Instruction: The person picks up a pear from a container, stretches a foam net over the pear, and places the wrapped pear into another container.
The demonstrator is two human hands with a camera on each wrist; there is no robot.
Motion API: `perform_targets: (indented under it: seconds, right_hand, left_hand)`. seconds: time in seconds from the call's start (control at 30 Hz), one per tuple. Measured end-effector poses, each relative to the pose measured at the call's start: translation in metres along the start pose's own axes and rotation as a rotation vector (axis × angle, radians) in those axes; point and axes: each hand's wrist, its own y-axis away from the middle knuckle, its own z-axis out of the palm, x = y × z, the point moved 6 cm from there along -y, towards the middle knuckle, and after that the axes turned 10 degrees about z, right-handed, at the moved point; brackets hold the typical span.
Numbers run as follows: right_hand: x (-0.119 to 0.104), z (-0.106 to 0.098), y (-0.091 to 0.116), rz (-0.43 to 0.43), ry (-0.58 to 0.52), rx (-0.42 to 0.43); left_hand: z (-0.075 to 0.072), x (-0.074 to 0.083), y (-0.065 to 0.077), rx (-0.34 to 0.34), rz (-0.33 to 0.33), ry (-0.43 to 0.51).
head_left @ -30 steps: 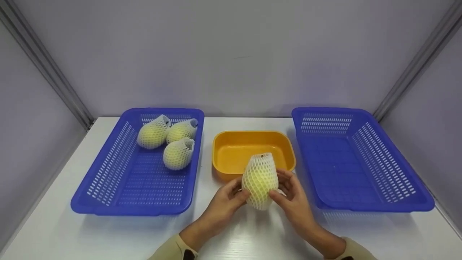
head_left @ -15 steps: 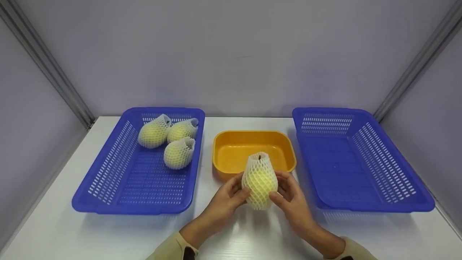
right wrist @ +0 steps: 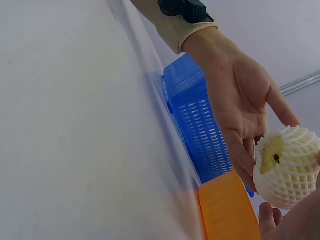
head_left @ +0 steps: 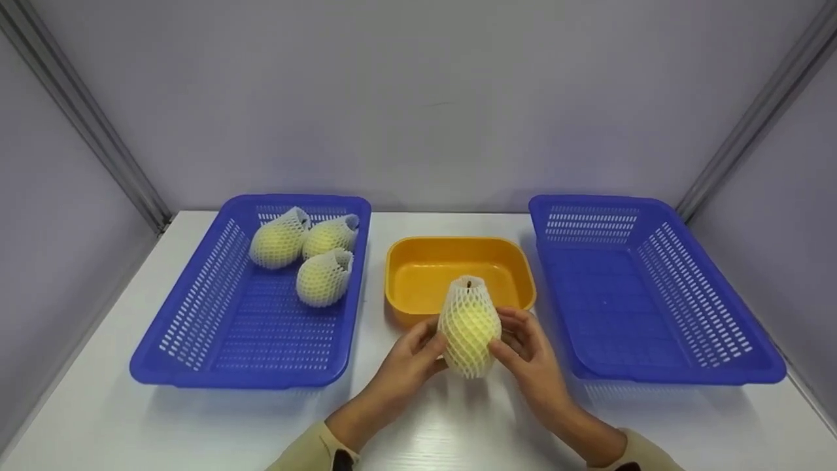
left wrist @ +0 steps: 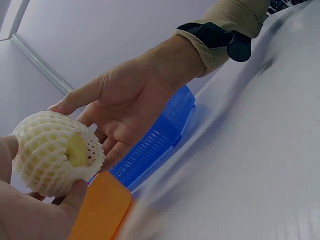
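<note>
In the head view a yellow pear (head_left: pixel 469 330) in a white foam net stands upright in the air, stem at the top, before the orange basin (head_left: pixel 451 241). My left hand (head_left: pixel 402 363) holds its left side and my right hand (head_left: pixel 533 366) its right side, thumbs towards me. Fingers behind the fruit are partly hidden. From below, the left wrist view shows the pear's bare end (left wrist: pixel 76 150) at the net's opening. Three more netted pears, one of them nearest the front (head_left: pixel 324 278), lie in the left blue basket (head_left: pixel 245 379).
A second blue basket (head_left: pixel 680 374) stands on the right of the white table (head_left: pixel 425 438), with nothing seen in it. The orange basin sits between the two baskets, its inside bare where visible. Grey-white walls (head_left: pixel 418 104) enclose the back and sides.
The pear has tilted slightly so its stem shows more at the net's top, and it has shifted a little left. Both hands keep holding it; baskets and basin stay put.
</note>
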Motion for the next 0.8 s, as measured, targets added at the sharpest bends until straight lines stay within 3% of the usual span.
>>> perform_targets:
  seconds: [0.27, 0.4, 0.57, 0.8]
  right_hand:
    - [0.0010, 0.0049, 0.0031, 0.001, 0.026, -0.051]
    - [-0.0004, 0.0084, 0.0054, -0.022, 0.048, -0.082]
    - [-0.0017, 0.0084, 0.0052, -0.021, 0.072, -0.062]
    - [-0.0082, 0.0082, 0.0051, -0.049, 0.087, -0.096]
  left_hand:
    - [-0.0052, -0.0012, -0.0009, 0.030, 0.018, -0.078]
    - [-0.0043, -0.0010, -0.0014, 0.006, 0.028, -0.113]
    - [-0.0037, 0.0002, -0.0013, -0.021, 0.034, -0.118]
    - [-0.0029, 0.0063, -0.0016, -0.061, 0.083, -0.136]
